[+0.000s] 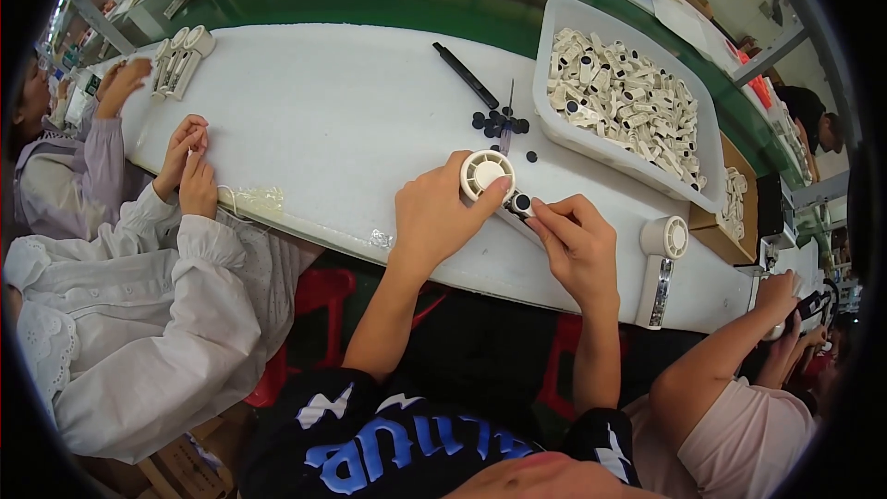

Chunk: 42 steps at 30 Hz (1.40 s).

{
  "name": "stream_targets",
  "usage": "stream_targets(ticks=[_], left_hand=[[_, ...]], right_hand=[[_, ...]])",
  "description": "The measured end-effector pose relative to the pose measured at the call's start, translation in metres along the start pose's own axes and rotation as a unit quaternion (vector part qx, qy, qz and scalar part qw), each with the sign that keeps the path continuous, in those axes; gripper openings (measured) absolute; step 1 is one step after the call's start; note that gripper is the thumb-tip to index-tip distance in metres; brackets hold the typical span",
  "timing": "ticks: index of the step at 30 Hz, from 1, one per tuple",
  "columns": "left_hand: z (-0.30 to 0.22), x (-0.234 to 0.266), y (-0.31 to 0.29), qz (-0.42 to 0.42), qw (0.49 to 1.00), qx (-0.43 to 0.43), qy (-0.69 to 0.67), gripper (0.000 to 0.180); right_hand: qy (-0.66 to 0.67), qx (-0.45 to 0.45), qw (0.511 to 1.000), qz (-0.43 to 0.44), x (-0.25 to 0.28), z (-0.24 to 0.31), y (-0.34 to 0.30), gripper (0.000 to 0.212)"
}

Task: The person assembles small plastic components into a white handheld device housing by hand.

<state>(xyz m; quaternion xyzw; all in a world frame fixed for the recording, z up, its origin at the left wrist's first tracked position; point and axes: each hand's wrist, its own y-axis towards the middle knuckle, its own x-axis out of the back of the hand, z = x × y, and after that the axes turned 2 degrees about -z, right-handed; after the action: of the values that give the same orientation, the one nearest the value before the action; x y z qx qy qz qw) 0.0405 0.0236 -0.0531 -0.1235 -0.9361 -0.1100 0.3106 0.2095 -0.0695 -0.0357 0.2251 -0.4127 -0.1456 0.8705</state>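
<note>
A cream-white handheld fan with a round grille head [487,174] is gripped in my left hand [431,214], the thumb lying over its lower edge. Between thumb and fingers of my right hand [577,242] is a small white part with a dark round end [522,203]. This part sits against the fan just below its head; whether it is attached, I cannot tell. Behind the fan lie several small black discs [478,120]. Among them is a screwdriver [505,140] with a thin shaft. A black stick-shaped tool [465,76] rests farther back.
At the back right, a translucent bin [591,143] holds many white parts with dark ends. Beside it stands a cardboard box [711,229] of similar parts. Another fan [658,268] lies to the right, its handle open. Several fans [185,60] sit far left. Co-workers flank me on both sides.
</note>
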Motion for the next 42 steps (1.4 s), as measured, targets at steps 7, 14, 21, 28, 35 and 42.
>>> stream_targets(ticks=[7, 14, 21, 28, 35, 42], left_hand=[[0.000, -0.007, 0.004, -0.029, 0.999, -0.034, 0.017, 0.047], [-0.007, 0.009, 0.000, 0.027, 0.986, -0.164, 0.003, 0.058], [0.006, -0.008, 0.039, 0.048, 0.899, -0.418, 0.120, 0.067], [0.007, -0.025, 0.063, 0.023, 0.825, -0.544, 0.148, 0.066], [0.009, -0.028, 0.074, 0.049, 0.796, -0.586, 0.145, 0.067], [0.009, -0.026, 0.073, 0.018, 0.823, -0.558, 0.105, 0.069]], right_hand=[[0.053, -0.070, 0.996, -0.021, -0.005, -0.003, -0.002, 0.025], [-0.051, 0.041, 0.995, -0.078, -0.001, -0.011, -0.029, 0.050], [-0.139, 0.029, 0.990, -0.026, 0.003, -0.022, -0.022, 0.059], [-0.117, -0.036, 0.991, 0.045, 0.006, -0.037, -0.011, 0.055], [-0.149, 0.024, 0.988, 0.012, 0.001, -0.045, -0.017, 0.057], [-0.100, -0.040, 0.991, 0.076, 0.017, -0.040, 0.002, 0.051]])
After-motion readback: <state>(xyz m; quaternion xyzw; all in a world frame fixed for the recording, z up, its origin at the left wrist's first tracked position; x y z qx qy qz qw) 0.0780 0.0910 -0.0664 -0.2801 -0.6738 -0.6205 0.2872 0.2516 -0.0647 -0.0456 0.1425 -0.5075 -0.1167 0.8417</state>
